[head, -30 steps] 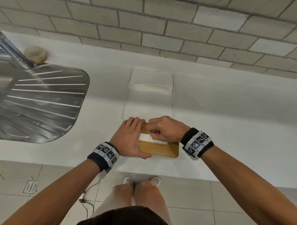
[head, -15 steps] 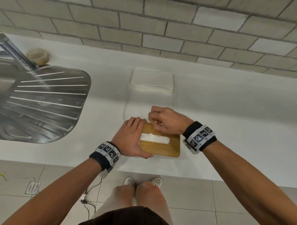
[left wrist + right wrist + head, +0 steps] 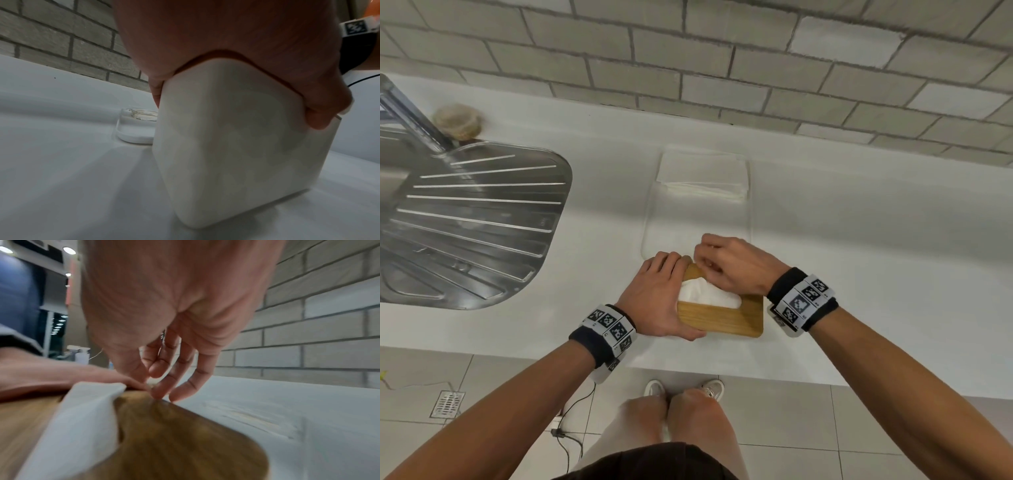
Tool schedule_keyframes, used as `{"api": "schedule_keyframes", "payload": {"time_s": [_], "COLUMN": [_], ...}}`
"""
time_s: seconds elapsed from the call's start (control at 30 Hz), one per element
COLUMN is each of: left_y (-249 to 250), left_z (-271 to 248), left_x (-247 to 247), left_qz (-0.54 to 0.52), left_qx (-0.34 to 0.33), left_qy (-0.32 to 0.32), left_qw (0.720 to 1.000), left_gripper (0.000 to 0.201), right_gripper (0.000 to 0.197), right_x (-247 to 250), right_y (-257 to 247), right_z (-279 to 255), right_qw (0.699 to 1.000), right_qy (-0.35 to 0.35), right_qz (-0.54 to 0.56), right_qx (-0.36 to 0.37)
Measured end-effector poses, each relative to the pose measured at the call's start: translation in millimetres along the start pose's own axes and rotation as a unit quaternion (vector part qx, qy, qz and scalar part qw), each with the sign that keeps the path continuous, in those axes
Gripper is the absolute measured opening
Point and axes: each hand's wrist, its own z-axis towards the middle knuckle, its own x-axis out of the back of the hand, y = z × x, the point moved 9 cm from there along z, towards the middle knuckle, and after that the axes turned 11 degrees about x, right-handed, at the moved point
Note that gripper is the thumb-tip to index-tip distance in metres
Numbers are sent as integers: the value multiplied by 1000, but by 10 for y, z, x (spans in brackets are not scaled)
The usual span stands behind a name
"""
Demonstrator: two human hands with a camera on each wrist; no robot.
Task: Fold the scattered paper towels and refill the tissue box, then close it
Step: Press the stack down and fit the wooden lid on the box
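- While the person stands at the white countertop (image 3: 859, 240), the white rounded tissue box (image 3: 236, 138) sits near its front edge, closed by a flat bamboo-wood lid (image 3: 722, 322).
- Left hand (image 3: 657, 294): palm laid over the box's left end, fingers bent over the far edge and thumb along the near side, so it grips the box; the left wrist view shows the palm wrapped over the top corner.
- Right hand (image 3: 732, 267): hovers over the far edge of the lid with curled fingers (image 3: 185, 386); their tips touch the lid's far rim. Whether thumb and forefinger pinch anything cannot be told.
- White paper towel (image 3: 709, 294): a crumpled tuft stands up through the slot in the lid, between the two hands; the right wrist view shows it as a folded peak (image 3: 82, 418) just beside the fingertips.
- Clear glass rectangular tray (image 3: 650, 222): lies on the countertop behind the box, holding a stack of folded white paper towels (image 3: 702, 171) at its far end.
- Stainless-steel draining board (image 3: 476, 222): occupies the left of the countertop, with a round beige scrubber (image 3: 457, 120) behind it.
- Grey brick wall (image 3: 722, 51): backs the countertop.
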Motion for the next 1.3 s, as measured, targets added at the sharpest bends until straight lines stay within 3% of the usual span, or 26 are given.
{"api": "schedule_keyframes", "payload": {"time_s": [0.07, 0.17, 0.3, 0.43, 0.53, 0.6, 0.67, 0.73, 0.87, 0.93, 1.0, 1.07, 1.13, 1.17, 1.23, 1.3], "left_y": [-14, -4, -5, -6, -15, -13, -12, -11, -9, -7, -4, -6, -2, 0, -6, -15], "left_z": [-1, -3, -2, 8, 2, -1, 3, 2, -2, -1, -4, -6, -4, -3, -5, -11], "left_x": [-4, -8, -3, -10, -4, -11, -15, -21, -4, -7, -1, -4, -10, -11, -17, -18], "left_qz": [0, 0, -5, 3, -3, -2, -1, -2, -2, 6, 8, 5, 8, 8, 6, 8], "left_qx": [3, 1, -1, 5, 5, 5, 9, 8, 7, 7, 7, 9, 8, 9, 8, 10], "left_qy": [0, -2, -2, -5, 0, 3, 5, 6, 9, 7, 7, 8, 8, 9, 9, 6], "left_qw": [1000, 1000, 1000, 1000, 1000, 1000, 1000, 1000, 1000, 1000, 1000, 1000, 1000, 1000, 1000, 1000], "left_gripper": [130, 128, 127, 132, 132, 132, 132, 133, 132, 133, 134, 135, 135, 135, 136, 137], "right_gripper": [14, 30, 11, 16, 15, 31, 40, 37, 20, 15, 13, 28, 50, 50, 31, 17], "right_x": [74, -157, -284, -104, 10, 0, -167, -327, -298, -68, 191, 239, 43, -104, -291, -224], "right_y": [29, -191, -185, 174, 150, 54, -62, -139, -162, -86, -42, -80, -147, -170, -165, -80], "right_z": [-47, -49, 18, -48, -159, -270, -339, -320, -226, -332, -520, -675, -723, -718, -714, -784], "right_qw": [1000, 997, 997, 989, 977, 970, 961, 949, 952, 947, 934, 916, 900, 894, 889, 885], "right_qy": [15, -53, -78, -25, 61, 84, 28, 5, 17, 53, 138, 172, 122, 84, 38, 42], "right_qz": [0, -46, -1, 88, 112, 62, -49, -117, -109, -98, -90, -94, -124, -134, -115, -100], "right_qx": [-26, -15, -21, -118, -168, -220, -269, -292, -287, -301, -319, -351, -400, -419, -442, -452]}}
